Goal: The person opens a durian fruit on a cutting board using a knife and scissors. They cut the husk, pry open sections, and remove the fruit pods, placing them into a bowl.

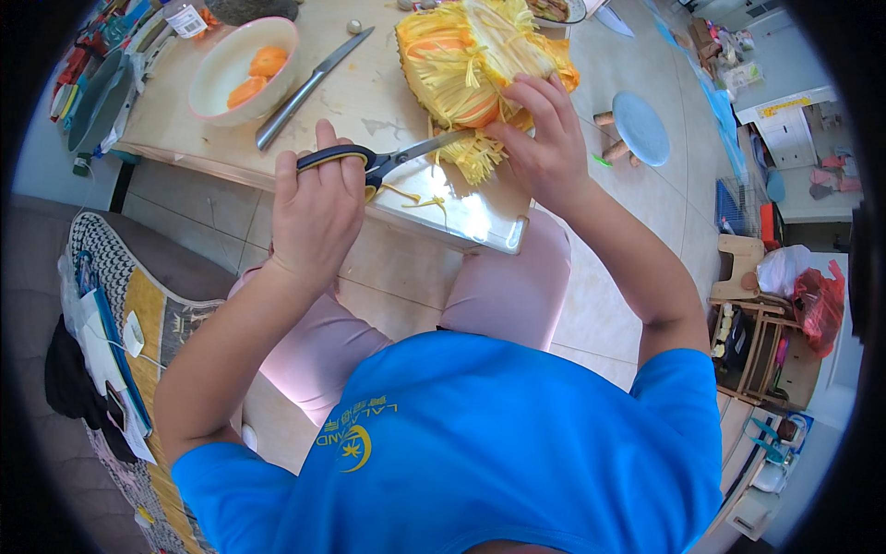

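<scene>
My left hand (322, 197) grips a pair of scissors (387, 163) by its dark-blue, yellow-lined handles. The blades point right, their tips at the lower edge of a cut jackfruit piece (450, 76). That piece shows yellow fibres, a pale core and orange flesh. My right hand (547, 135) holds the fruit's lower right side, fingertips close to the blade tips, which are partly hidden. A clump of loose yellow fibres (477, 161) hangs just below the blades. Left of the fruit lies a knife (311, 90) with a metal handle, beside a pink-rimmed bowl (208, 90) holding orange fruit pods (266, 61).
The wooden table (173, 142) has its front edge near my knees; fibre scraps (432, 202) lie near its corner. A dark round object (252, 8) and a labelled plastic container (185, 19) stand behind the bowl. A blue-topped stool (642, 128) is on the tiled floor at right.
</scene>
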Motion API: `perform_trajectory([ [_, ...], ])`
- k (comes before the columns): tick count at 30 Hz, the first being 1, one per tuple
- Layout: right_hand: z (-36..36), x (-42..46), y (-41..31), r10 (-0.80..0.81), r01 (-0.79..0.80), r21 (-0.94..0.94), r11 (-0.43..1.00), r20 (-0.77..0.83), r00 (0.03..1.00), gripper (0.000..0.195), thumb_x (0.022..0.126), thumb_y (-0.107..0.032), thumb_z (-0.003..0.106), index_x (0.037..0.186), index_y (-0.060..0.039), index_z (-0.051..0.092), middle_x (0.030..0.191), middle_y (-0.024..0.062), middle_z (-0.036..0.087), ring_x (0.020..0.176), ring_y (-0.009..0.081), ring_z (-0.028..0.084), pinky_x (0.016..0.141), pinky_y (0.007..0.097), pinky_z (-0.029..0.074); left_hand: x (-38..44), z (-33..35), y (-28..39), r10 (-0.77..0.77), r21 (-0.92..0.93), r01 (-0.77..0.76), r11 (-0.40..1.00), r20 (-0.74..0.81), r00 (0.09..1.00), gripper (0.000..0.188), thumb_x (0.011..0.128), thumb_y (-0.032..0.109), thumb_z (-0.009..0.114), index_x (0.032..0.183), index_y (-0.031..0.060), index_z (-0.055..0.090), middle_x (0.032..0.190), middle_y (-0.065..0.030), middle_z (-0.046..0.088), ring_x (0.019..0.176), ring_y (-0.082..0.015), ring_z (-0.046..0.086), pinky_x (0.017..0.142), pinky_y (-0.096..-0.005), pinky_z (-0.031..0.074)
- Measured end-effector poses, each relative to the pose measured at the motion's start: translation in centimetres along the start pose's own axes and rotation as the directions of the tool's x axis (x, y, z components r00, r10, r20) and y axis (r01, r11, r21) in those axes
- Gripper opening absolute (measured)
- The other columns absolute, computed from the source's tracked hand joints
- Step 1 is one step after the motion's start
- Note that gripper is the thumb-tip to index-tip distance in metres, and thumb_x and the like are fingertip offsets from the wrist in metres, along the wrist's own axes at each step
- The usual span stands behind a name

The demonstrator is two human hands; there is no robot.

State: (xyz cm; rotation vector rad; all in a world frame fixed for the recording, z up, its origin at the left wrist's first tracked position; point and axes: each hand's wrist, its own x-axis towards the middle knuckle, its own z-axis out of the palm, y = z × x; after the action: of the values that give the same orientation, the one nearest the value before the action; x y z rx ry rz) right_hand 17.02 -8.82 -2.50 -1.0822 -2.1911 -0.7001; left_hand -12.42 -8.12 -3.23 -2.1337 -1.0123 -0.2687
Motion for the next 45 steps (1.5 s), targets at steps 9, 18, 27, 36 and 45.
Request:
perform_trajectory([
  [9,-0.1,0.2,-0.2,0.005,-0.005,-0.007,1.0,0.013,1.0,0.016,0.07,-0.011,0.072,0.086,-0.0134,0.072,0.126,0.0088,0.056,0.128,0.0303,0.052,0.11,0.0563,0.042,0.4,-0.8,-0.2,0.046,0.06,-0.048,0.997,0.038,0.998,0.024,0.093,0.019,0.053,0.111,0.0074,0.064,0.13,-0.0214,0.065,0.093,-0.0204,0.064,0.104,-0.0407,0.034],
  [18,0.0,0.1,-0.3,0.014,-0.014,-0.011,1.0,0.02,1.0,0.023,0.066,-0.004,0.074,0.086,-0.0146,0.075,0.127,0.0083,0.057,0.129,0.0319,0.052,0.112,0.0525,0.041,1.5,-2.6,0.5,0.028,0.129,-0.052,0.99,0.179,0.983,0.024,0.094,0.019,0.054,0.113,0.0075,0.062,0.129,-0.0248,0.065,0.104,-0.0254,0.063,0.106,-0.0437,0.032],
  [27,0.1,0.1,-0.4,0.017,-0.017,-0.009,1.0,-0.001,1.0,0.017,0.067,-0.01,0.073,0.084,-0.0148,0.071,0.126,0.0072,0.057,0.128,0.0299,0.053,0.11,0.0551,0.042,3.6,-4.2,-1.0,0.136,0.242,-0.203,0.949,0.267,0.954,0.031,0.094,0.026,0.058,0.118,0.0069,0.062,0.12,-0.0169,0.067,0.127,-0.0316,0.055,0.111,-0.0478,0.026],
  [36,0.1,-0.1,0.2,0.004,-0.003,-0.012,1.0,0.034,0.999,0.022,0.067,-0.006,0.074,0.086,-0.0152,0.074,0.125,0.0073,0.057,0.127,0.0306,0.053,0.111,0.0524,0.042,3.8,-4.1,-0.7,0.155,0.136,-0.207,0.969,0.317,0.936,0.028,0.093,0.017,0.053,0.116,0.0035,0.059,0.119,-0.0228,0.065,0.114,-0.029,0.061,0.109,-0.0453,0.032],
  [45,0.3,-0.3,0.4,-0.027,0.028,-0.046,0.999,0.025,0.999,0.016,0.071,-0.014,0.071,0.087,-0.0164,0.072,0.126,0.0059,0.057,0.127,0.0294,0.052,0.11,0.0531,0.042,3.3,-3.5,-0.7,0.166,0.011,-0.174,0.985,0.234,0.958,0.015,0.09,0.015,0.055,0.102,0.0071,0.058,0.085,-0.0102,0.064,0.095,-0.0245,0.063,0.107,-0.043,0.034],
])
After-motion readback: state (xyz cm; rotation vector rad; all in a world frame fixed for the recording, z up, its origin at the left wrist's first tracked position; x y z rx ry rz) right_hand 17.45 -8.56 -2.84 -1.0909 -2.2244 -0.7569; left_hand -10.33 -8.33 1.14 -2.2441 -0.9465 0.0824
